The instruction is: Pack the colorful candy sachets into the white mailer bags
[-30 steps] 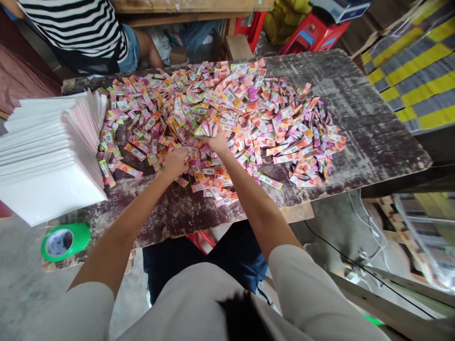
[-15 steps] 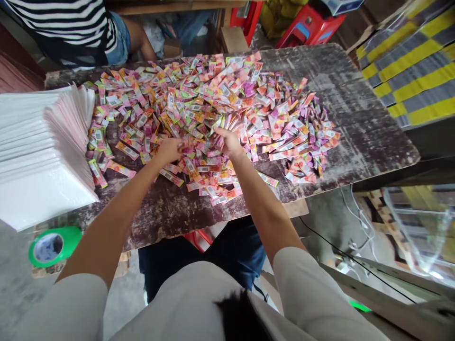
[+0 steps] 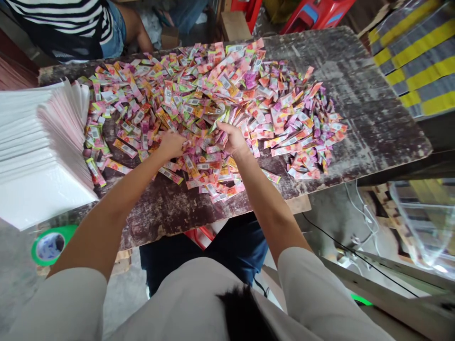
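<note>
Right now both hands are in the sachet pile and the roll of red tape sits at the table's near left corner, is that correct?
Nearly. The left hand and right hand are indeed in the sachet pile, but the roll of tape at the near left corner of the table is green, not red, as the head view shows.

Bare tabletop free on right; sachet heap fills centre; white stack blocks left.
</note>
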Tool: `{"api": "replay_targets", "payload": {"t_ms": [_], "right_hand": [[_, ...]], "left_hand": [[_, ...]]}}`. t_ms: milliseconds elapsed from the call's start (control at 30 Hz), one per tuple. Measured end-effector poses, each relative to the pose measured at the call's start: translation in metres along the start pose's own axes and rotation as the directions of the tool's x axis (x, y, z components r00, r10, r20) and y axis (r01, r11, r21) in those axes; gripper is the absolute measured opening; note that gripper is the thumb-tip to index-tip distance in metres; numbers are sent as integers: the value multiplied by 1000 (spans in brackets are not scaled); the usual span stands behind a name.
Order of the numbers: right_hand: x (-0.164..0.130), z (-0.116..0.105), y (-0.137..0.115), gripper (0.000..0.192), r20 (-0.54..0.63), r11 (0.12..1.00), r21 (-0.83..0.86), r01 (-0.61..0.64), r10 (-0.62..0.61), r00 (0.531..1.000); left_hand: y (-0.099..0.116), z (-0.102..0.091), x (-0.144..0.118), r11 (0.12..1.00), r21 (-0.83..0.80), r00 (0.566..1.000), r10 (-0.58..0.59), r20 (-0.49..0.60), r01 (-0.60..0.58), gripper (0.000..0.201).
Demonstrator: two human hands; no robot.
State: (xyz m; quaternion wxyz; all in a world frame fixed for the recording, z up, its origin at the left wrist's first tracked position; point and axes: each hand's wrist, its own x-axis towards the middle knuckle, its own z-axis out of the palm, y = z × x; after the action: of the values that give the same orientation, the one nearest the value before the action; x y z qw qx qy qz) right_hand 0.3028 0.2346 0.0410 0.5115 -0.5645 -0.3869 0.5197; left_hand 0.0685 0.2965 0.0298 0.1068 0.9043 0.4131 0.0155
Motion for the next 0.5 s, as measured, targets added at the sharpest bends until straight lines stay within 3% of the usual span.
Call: {"api": "replay_targets", "payload": {"t_ms": [100, 167, 200, 300, 400, 500], "right_hand": [[-29, -20, -14, 40, -13, 996, 95, 1, 1, 1000], [-50, -32, -20, 40, -52, 987, 150, 54, -47, 998], [-59, -36, -21, 41, -63, 983, 172, 61, -51, 997], [-74, -34, -17, 46, -36, 975, 221, 0, 8, 999], [-75, -18, -8, 46, 13, 965, 259, -40, 38, 999], [-72, -10, 0, 45, -8, 979, 203, -22, 24, 1000]], "left_hand": [[-20, -15, -21, 982, -131, 957, -162, -241, 133, 12], [-29, -24, -39, 971, -195, 915, -203, -349, 141, 15], [-30, -27, -46, 973, -199, 913, -185, -363, 118, 16], [-20, -26, -53, 993, -121, 963, -18, -268, -15, 14], [1, -13, -38, 990, 1, 983, 140, -122, -141, 16], [13, -1, -18, 984, 93, 988, 155, -26, -152, 21]]}}
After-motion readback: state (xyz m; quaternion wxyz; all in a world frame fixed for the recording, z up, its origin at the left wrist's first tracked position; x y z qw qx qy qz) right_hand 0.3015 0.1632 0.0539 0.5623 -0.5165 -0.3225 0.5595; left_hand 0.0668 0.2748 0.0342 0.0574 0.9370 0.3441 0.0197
